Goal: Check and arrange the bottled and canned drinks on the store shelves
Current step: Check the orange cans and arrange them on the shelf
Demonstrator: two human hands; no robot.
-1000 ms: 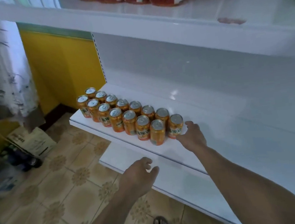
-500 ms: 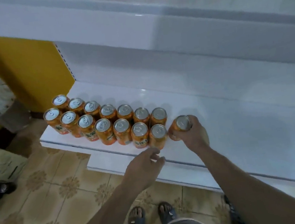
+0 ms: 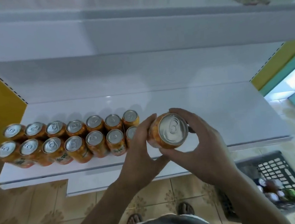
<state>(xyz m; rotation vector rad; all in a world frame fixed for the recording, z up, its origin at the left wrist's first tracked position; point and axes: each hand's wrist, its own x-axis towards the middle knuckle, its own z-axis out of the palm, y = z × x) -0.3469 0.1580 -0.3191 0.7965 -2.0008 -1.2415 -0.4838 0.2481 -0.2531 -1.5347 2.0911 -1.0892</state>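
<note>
An orange drink can [image 3: 170, 130] with a silver top is held up above the white shelf [image 3: 236, 120], tilted toward me. My right hand [image 3: 200, 142] grips it from the right, thumb under it. My left hand [image 3: 139, 147] holds its left side with curled fingers. Two rows of several matching orange cans [image 3: 68, 137] stand on the left part of the shelf. My left hand partly hides the last can of the front row.
A lower white shelf [image 3: 96, 182] juts out below. A black plastic crate [image 3: 278, 174] with several drinks stands on the tiled floor at the right. An upper shelf [image 3: 134, 32] overhangs. Yellow wall panels flank the shelf.
The can has been lifted off the shelf's right end of the rows and raised toward me. My left hand has come up and taken hold of it too. My view swung right.
</note>
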